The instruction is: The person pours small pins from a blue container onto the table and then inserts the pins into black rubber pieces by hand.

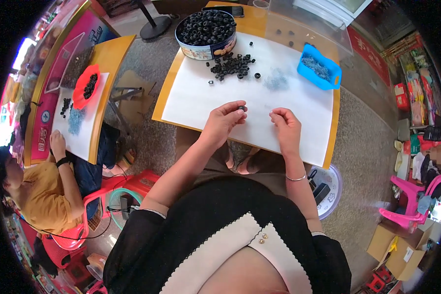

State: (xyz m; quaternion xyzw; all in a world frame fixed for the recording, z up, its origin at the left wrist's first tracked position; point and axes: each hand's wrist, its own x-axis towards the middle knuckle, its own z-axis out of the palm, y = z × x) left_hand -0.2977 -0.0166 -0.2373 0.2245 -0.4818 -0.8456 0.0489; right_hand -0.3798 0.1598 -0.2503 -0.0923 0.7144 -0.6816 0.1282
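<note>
My left hand (222, 122) pinches a small black cylindrical piece (242, 108) between thumb and fingertips, just above a white sheet (191, 105) on the table. To its right, my right hand (287, 128) is closed in a pinch. Whatever sits between those fingertips is too small to make out. Beyond my hands lies a loose heap of similar black pieces (232, 66). A thin scatter of tiny bluish-grey bits (276, 80) is spread right of the heap.
A round tin (201, 52) full of black pieces stands at the far left. A blue basket (334, 82) of fine grey bits sits at the far right, near a clear plastic box (304, 24). At left, another person (49, 191) works at a table with a red dish (78, 93).
</note>
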